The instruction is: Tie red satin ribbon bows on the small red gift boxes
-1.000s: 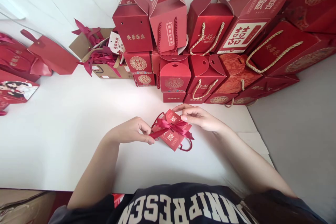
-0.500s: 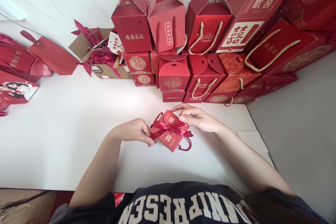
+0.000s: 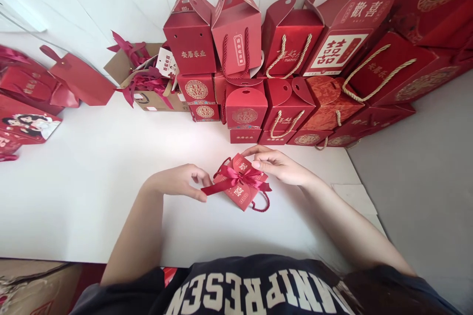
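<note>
A small red candy box (image 3: 242, 201) with white lettering sits tilted on the white table in front of me. Across its top lies a dark red satin ribbon bow (image 3: 241, 177), and twisted red cord handles (image 3: 263, 205) loop out at its sides. My right hand (image 3: 275, 165) grips the box's upper right edge, fingers behind and thumb side on top. At the left, my left hand (image 3: 185, 182) is open, thumb and fingers apart, with the bow's long left tail (image 3: 214, 188) reaching to its thumb.
Stacked red gift boxes (image 3: 288, 98) stand along the wall behind. Left of them is an opened cardboard box (image 3: 158, 101) full of ribbons. More red bags (image 3: 84, 81) stand at the far left, and a brown carton (image 3: 40, 285) is below the table's front edge.
My left hand has come away from the box's left corner and opened, and the ribbon's left tail now stretches further left. My right hand stays on the box.
</note>
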Motion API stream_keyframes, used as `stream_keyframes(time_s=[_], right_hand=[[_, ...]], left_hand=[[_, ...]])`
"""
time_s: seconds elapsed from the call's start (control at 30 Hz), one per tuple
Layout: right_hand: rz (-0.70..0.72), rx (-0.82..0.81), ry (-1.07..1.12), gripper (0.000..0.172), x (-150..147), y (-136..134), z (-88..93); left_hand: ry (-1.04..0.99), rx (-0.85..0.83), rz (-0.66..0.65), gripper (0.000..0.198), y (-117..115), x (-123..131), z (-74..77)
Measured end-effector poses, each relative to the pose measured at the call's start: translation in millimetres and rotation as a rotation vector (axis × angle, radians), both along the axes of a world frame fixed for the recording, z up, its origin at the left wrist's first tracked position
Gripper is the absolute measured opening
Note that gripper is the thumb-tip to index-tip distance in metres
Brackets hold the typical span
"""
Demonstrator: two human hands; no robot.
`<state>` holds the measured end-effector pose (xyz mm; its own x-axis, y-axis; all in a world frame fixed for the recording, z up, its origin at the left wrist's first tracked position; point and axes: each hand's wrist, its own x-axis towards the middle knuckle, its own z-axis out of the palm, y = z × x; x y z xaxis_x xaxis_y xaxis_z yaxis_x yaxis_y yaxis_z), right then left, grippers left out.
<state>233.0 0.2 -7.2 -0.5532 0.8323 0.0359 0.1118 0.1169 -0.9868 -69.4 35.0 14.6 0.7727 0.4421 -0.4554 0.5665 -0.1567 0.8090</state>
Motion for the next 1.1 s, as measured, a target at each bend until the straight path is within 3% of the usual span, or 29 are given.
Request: stream_keyframes(time_s=[0.13, 0.17, 0.23, 0.37, 0.53, 0.7, 0.8, 0.9, 1.1], right_hand=[[0.015, 0.022, 0.045, 0.028, 4, 0, 2.1], [0.001, 0.023, 0.051, 0.023, 5, 1, 3.1], [-0.035, 0.036, 0.043, 0.020, 10, 1, 5.8], [-0.014, 0.064, -0.008, 0.022, 18, 1, 13.3], [0.132, 0.071, -0.044, 0.020, 20, 3, 13.0], [0.162, 0.080, -0.042, 0.016, 18, 6, 3.9], [0.079, 0.183, -0.067, 0.022, 13, 2, 7.4], [0.035, 0.285, -0.120, 0.022, 7, -6, 16.2], [-0.018, 0.268, -0.198, 0.027, 0, -15, 17.0]], left_hand=[[-0.156, 0.349, 0.487, 0.028, -6, 7, 9.4], [-0.209, 0.413, 0.555, 0.025, -9, 12, 10.7], [-0.275, 0.448, 0.521, 0.022, -17, 24, 12.1], [-0.279, 0.420, 0.310, 0.025, -25, 39, 10.4], [-0.313, 0.407, 0.286, 0.019, -22, 38, 1.4], [-0.364, 0.241, 0.237, 0.022, -19, 32, -7.5], [-0.348, 0.148, 0.273, 0.027, -20, 31, -9.4], [-0.360, 0.176, 0.354, 0.030, -25, 37, -8.3], [-0.356, 0.280, 0.453, 0.038, -35, 50, -9.7]])
